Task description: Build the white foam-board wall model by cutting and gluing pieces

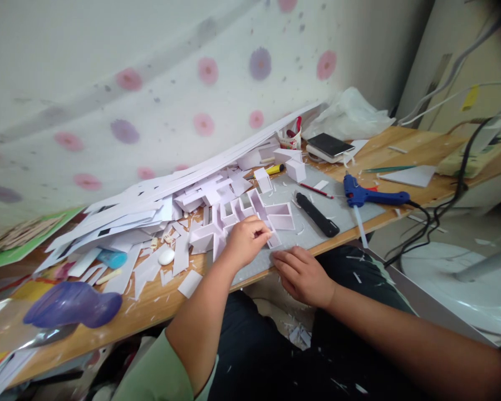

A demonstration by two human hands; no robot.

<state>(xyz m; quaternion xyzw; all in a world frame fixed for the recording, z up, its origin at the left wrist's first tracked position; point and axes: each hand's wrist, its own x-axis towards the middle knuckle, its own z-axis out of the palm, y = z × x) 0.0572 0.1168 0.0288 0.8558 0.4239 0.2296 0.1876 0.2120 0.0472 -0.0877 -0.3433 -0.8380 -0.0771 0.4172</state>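
Note:
A white foam-board model (280,216) with several open-topped compartments sits on the grey cutting mat (317,234). Over its near side is my left hand (248,240), thumb and fingers closed in a pinch; whatever lies between the fingertips is too small to make out. My right hand (303,274) rests at the table's front edge, just right of the model's near corner, with its fingers laid loosely on the mat's edge. A black-handled craft knife (317,214) lies on the mat to the right. Beyond the model is a red pencil (316,191).
At the right lies a blue glue gun (369,196) with a glue stick and cable. White board sheets (121,217) and offcuts (148,270) cover the left and back. A yellow cutter (271,170), a cup (290,139), a phone-like black slab (330,145) and a purple bottle-shaped object (75,304) are around.

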